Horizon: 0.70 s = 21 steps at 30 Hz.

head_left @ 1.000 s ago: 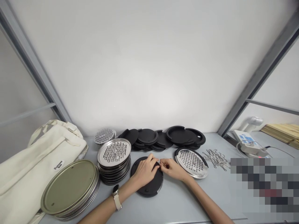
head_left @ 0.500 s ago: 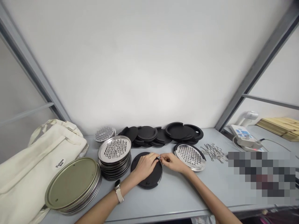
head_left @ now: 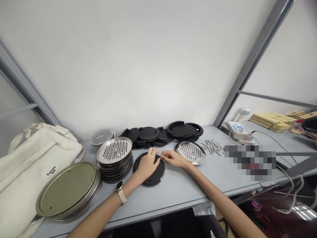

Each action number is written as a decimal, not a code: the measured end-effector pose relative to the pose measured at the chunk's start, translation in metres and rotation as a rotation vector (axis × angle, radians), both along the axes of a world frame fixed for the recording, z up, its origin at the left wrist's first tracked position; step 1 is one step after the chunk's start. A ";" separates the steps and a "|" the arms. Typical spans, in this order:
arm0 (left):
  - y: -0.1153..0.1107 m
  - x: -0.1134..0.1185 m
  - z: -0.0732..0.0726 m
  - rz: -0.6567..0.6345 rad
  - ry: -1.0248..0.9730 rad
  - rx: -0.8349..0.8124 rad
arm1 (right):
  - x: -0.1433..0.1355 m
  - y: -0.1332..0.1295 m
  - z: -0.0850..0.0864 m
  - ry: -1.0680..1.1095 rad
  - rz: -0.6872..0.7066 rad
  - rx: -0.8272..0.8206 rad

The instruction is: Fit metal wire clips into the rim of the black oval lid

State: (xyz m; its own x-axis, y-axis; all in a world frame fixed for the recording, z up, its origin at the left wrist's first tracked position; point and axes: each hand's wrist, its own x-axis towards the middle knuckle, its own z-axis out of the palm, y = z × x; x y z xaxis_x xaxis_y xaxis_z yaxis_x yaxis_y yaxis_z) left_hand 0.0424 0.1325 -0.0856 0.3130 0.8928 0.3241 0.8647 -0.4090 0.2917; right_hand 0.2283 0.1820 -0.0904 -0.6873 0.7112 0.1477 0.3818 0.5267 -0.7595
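A black round disc (head_left: 153, 177) lies flat on the grey table near its middle. My left hand (head_left: 148, 163) rests over the disc's upper part, fingers bent and pinched at its upper right edge. There my right hand (head_left: 173, 158) pinches a small thin metal piece (head_left: 159, 154), which looks like a wire hook. Just right of it sits a silver grater disc (head_left: 190, 151) in a black rim. Loose metal hooks (head_left: 212, 147) are heaped farther right. At left stands a stack of grater discs (head_left: 115, 151).
Black round holders (head_left: 148, 134) are piled along the wall. Olive round trays (head_left: 66, 188) and a cream bag (head_left: 27, 165) are at left. Yellowish flat pieces (head_left: 272, 121), a white device (head_left: 239, 130) and cables lie at right. A metal frame stands on both sides.
The view has turned to the right, so things appear farther left and more of the right side shows. Both hands stay at the disc's upper edge.
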 end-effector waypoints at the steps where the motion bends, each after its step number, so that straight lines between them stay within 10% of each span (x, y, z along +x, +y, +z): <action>1: 0.000 0.000 0.000 0.025 0.019 0.006 | 0.000 0.000 0.000 -0.002 0.000 0.004; 21: -0.005 -0.001 0.004 -0.052 0.121 0.098 | 0.005 0.001 0.002 -0.050 0.101 -0.009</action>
